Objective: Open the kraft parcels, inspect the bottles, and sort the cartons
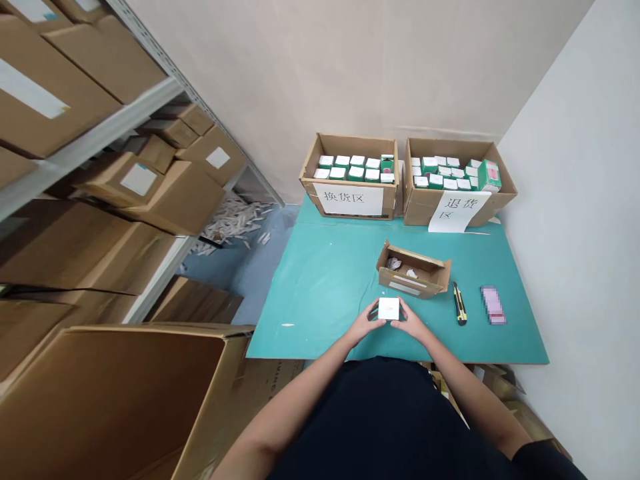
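Note:
A small white box (389,309) is held between my two hands over the near part of the green table (320,287). My left hand (366,324) grips its left side, and my right hand (410,321) grips its right side, with fingers bent around the edges. Just beyond the white box stands an open, narrow cardboard box (407,289) with crumpled paper inside. A black and yellow box cutter (460,305) lies to the right of it, and further right is a pink item (493,305), blurred out.
Two cardboard boxes with paper signs, the left one (317,193) and the right one (415,208), stand at the table's back, holding several green and white boxes. Shelving (115,130) with cartons rises at left. A large open carton (215,393) is at lower left.

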{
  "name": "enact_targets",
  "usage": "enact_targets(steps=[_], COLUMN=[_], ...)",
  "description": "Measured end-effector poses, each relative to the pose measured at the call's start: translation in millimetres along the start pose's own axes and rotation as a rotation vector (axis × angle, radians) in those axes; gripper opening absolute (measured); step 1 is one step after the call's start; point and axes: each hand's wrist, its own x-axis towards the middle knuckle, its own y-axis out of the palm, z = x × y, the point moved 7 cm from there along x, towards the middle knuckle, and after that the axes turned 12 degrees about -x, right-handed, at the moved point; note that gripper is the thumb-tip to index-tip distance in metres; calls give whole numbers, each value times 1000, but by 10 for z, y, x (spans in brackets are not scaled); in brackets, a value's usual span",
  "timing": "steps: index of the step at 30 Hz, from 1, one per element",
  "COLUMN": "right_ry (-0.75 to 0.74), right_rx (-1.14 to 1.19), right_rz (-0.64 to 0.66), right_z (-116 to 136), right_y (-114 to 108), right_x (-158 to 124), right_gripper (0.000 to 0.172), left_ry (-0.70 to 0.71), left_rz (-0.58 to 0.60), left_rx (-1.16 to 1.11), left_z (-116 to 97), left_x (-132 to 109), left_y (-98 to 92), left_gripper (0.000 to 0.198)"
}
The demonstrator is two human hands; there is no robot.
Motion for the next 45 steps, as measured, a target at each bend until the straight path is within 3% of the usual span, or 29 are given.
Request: enact_targets(steps=[6, 11, 20, 24, 27, 32, 35, 38, 41, 45], right_ry=[-3, -13, -88, -126, -179, -334, -434, -514, -510, -530], right_rx=[-20, -36, -91, -135, -189, -217, -232, -259, -289, -309], right_rz=[-58, -9, 112, 73, 10, -142, -222, -246, -295, -344], right_z=[33, 291, 1086, 1534, 1968, 2895, 3509, 4077, 4476, 4731], right_y=[43, 171, 737, 955, 1047, 915, 635, 274, -154, -661], right_x=[-39, -128, -203, -78, 123, 736, 1252, 1841, 2484, 3302], right_gripper=[93, 95, 92, 71, 69, 74, 78, 81, 79, 75], left_ry=[28, 63, 152, 192, 255, 393, 494, 573, 582, 561], left_rz=[-61, -167, -433, -423, -358, -191, -50, 75, 109, 139], left_rx=[-48, -53, 41, 65, 94, 185, 202, 186, 165, 106], left_z=[-14, -254, -991, -1433, -1923, -2995, -3669, -4261, -4706, -5034], left_x=[-147, -457, -1062, -1098, -979, -409, 181, 921, 1724, 2671], left_y=[81, 123, -29, -206, -326, -391, -297, -158, -65, 18], left_gripper=[108, 101, 89, 88, 86, 84, 82, 83, 80, 75])
